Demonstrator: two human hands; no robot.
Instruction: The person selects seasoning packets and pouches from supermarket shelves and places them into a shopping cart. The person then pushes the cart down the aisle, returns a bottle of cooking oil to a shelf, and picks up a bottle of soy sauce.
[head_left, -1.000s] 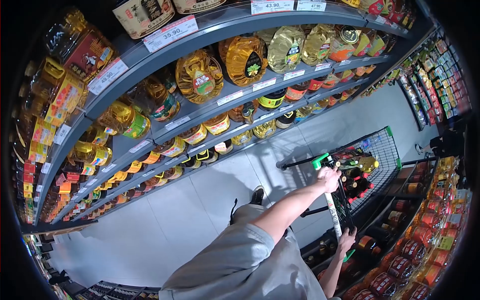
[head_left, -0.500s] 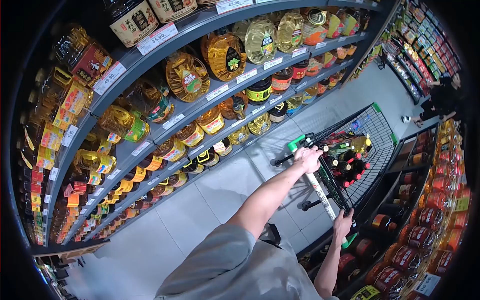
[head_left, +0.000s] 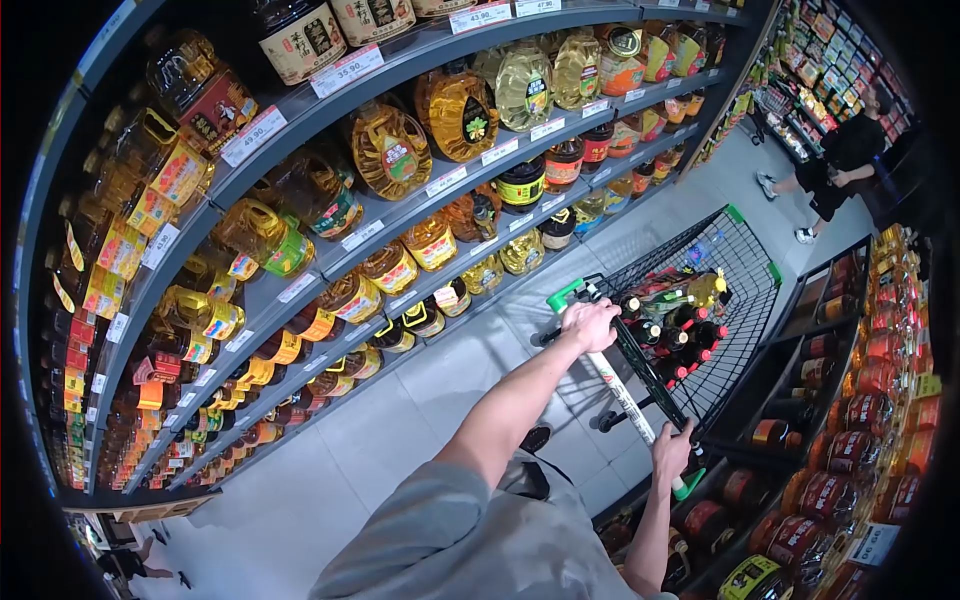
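Note:
My left hand point(head_left: 590, 325) is closed round the cart's white handle point(head_left: 622, 392), close to its upper green end. Near the lower green end, my right hand point(head_left: 672, 450) grips the same bar, its fingers partly hidden. Beyond the handle is the wire basket of the shopping cart point(head_left: 748, 345). Several dark bottles with red caps point(head_left: 690, 335) lie in it, beside a yellow oil bottle point(head_left: 706, 290) and some bagged items that are hard to make out.
Long shelves of oil bottles point(head_left: 390, 150) curve along the left side. Large bottles point(head_left: 825, 490) stand on a display at the lower right, close to the cart. A person in dark clothes point(head_left: 850, 150) is in the aisle beyond the cart. Another person point(head_left: 125, 562) shows at the lower left.
The cart and both hands have shifted left in view, still together. The person in dark clothes beyond the cart shows more fully. More bottles show in the basket than a second ago.

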